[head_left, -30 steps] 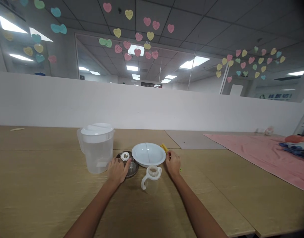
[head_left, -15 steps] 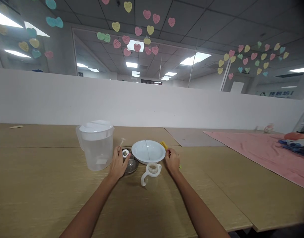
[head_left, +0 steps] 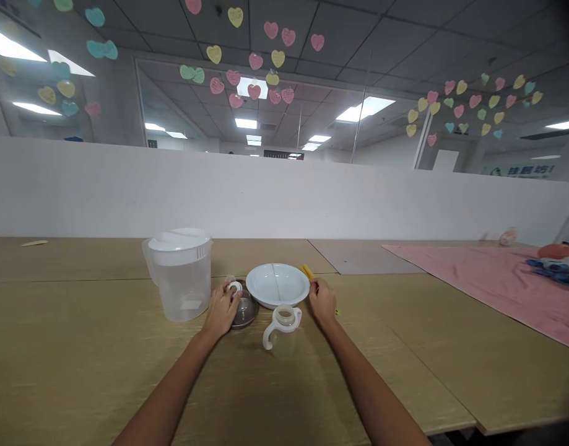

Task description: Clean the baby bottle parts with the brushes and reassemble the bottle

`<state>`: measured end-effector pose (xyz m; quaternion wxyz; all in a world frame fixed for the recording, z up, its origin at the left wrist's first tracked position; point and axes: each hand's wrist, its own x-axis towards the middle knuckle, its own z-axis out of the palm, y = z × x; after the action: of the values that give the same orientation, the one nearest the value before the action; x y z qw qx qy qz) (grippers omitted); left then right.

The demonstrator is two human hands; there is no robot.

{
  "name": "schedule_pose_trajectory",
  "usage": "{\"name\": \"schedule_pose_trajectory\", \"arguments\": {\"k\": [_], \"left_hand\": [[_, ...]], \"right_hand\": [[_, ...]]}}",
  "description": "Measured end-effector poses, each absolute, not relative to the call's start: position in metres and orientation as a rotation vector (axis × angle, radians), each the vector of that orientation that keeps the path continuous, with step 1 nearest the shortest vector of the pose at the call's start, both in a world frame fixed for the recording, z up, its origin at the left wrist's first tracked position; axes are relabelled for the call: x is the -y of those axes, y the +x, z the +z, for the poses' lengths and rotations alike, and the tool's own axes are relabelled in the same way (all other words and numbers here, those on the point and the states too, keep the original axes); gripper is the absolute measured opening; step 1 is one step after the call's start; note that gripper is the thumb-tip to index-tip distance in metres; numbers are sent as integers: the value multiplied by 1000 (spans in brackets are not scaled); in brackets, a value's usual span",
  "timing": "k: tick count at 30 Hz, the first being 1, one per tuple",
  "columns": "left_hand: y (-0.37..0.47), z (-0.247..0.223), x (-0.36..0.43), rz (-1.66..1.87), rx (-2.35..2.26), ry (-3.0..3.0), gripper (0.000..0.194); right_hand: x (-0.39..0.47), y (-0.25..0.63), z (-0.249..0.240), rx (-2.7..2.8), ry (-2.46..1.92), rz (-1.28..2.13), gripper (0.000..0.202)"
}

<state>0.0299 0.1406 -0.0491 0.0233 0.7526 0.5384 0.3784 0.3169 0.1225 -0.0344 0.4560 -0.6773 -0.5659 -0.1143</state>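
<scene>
My left hand (head_left: 221, 308) is at the left side of a shallow dark metal dish (head_left: 246, 313), its fingers closed round a small white ring-shaped piece (head_left: 236, 285). Part of that piece is hidden by the fingers. A white oval bowl (head_left: 277, 284) with a line across its middle stands between my hands. At its right rim, my right hand (head_left: 324, 300) has its fingers closed at the lower end of a yellow stick-like object (head_left: 307, 271); the hand covers the rest. In front of the bowl is a clear cup with a white collar and curved handle (head_left: 283, 320).
A translucent lidded pitcher (head_left: 182, 279) stands left of my left hand. A pink cloth (head_left: 479, 279) covers the table's right side, with a folded blue and orange bundle (head_left: 558, 263) on it. A white partition (head_left: 284, 198) rises behind the table.
The small clear-white bit that stuck up above my left fingers has come down beside the ring piece, and those fingers have closed in. My right hand stays in place.
</scene>
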Motion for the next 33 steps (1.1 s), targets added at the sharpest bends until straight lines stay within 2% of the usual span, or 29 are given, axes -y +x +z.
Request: {"name": "schedule_pose_trajectory", "arguments": {"k": [13, 33], "left_hand": [[34, -41, -134, 968, -1840, 2418, 52], [34, -45, -136, 961, -1942, 2264, 57]], "right_hand": [[-123, 317, -37, 1374, -1693, -239, 25], [-119, 315, -32, 1396, -1806, -172, 29]]}}
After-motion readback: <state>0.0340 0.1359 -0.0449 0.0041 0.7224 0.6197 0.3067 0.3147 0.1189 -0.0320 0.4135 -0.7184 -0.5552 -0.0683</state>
